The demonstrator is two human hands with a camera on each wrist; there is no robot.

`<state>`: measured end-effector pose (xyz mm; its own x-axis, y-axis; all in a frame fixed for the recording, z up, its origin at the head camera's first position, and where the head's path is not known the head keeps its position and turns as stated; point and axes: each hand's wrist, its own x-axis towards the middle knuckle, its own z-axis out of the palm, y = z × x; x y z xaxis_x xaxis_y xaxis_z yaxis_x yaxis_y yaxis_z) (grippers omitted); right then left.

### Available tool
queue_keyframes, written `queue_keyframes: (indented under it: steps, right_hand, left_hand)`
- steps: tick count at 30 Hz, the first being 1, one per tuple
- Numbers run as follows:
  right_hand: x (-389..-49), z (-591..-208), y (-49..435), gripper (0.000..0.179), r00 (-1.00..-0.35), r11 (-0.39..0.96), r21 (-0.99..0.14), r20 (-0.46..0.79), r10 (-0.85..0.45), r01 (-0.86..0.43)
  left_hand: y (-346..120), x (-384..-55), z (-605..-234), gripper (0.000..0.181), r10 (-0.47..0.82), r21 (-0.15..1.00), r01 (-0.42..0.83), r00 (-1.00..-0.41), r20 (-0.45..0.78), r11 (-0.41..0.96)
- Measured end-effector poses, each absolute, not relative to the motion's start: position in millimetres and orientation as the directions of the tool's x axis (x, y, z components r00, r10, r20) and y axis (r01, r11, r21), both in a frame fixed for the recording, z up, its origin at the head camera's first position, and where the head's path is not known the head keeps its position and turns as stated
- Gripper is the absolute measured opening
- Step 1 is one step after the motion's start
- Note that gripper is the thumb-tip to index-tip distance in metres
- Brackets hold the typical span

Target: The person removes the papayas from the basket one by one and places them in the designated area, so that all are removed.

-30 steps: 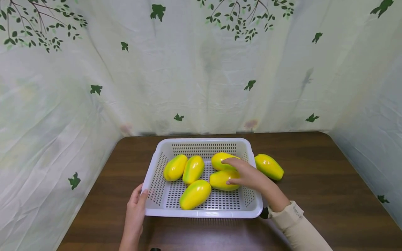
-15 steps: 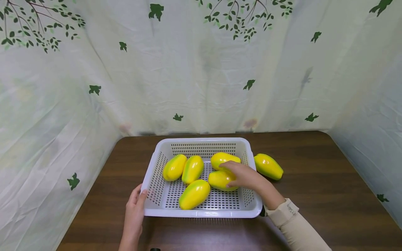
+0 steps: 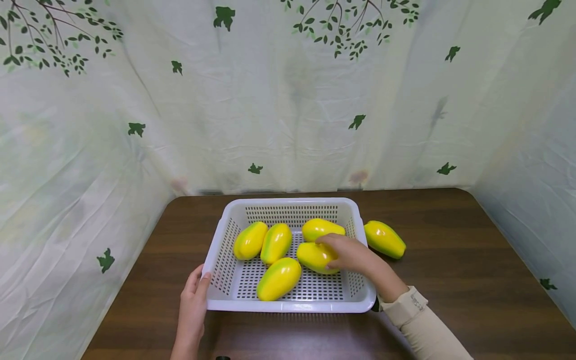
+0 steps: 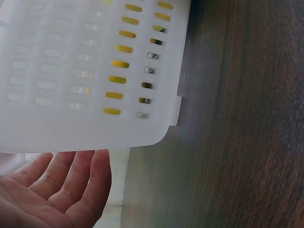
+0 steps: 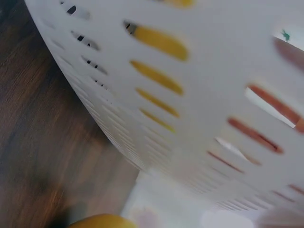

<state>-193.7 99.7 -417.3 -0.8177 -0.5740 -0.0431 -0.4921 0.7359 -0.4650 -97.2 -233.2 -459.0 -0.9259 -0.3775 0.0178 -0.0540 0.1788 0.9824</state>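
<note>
Pale cloth (image 3: 288,100) printed with green leaves and branches forms the backdrop behind a dark brown table (image 3: 468,280). On it sits a white slotted basket (image 3: 288,305). The right hand (image 3: 350,253), below a cream sleeve (image 3: 432,327), grasps one yellow fruit (image 3: 310,256) in the right half of the basket, with fingers over the far side and thumb against the near side. The left end of this fruit projects beyond the fingertips. A rear fruit (image 3: 317,229) lies just past the fingers; a front fruit (image 3: 279,280) lies to the left and nearer; two side-by-side fruits (image 3: 276,243) occupy the left half. An outer fruit (image 3: 384,240) rests on the table beside the basket's right wall. The left hand (image 3: 193,297) grips the basket's left side near the front corner, thumb on the rim. Compared with one second earlier, the right hand's fingers have closed from a spread position, and the grasped fruit has shifted slightly left. The remaining fruits hold their positions.
</note>
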Motion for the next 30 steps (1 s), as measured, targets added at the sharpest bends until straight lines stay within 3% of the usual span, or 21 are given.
queue_keyframes:
  steps: [10, 18, 30]
  right_hand:
    - [-194, -419, 108, 0.052, -0.781, 0.610, -0.562, 0.108, -0.615, -0.559]
    - [-192, -416, 113, 0.054, -0.785, 0.548, -0.618, 0.191, -0.590, -0.563]
    - [-174, -395, 135, 0.058, -0.777, 0.539, -0.570, 0.349, -0.524, -0.620]
  left_hand:
    - [-230, -97, -448, 0.044, -0.380, 0.969, -0.162, -0.921, -0.080, 0.189]
    - [-232, -98, -453, 0.045, -0.384, 0.977, -0.103, -0.923, -0.024, 0.186]
    - [-230, -97, -447, 0.043, -0.378, 0.967, -0.170, -0.922, -0.088, 0.190]
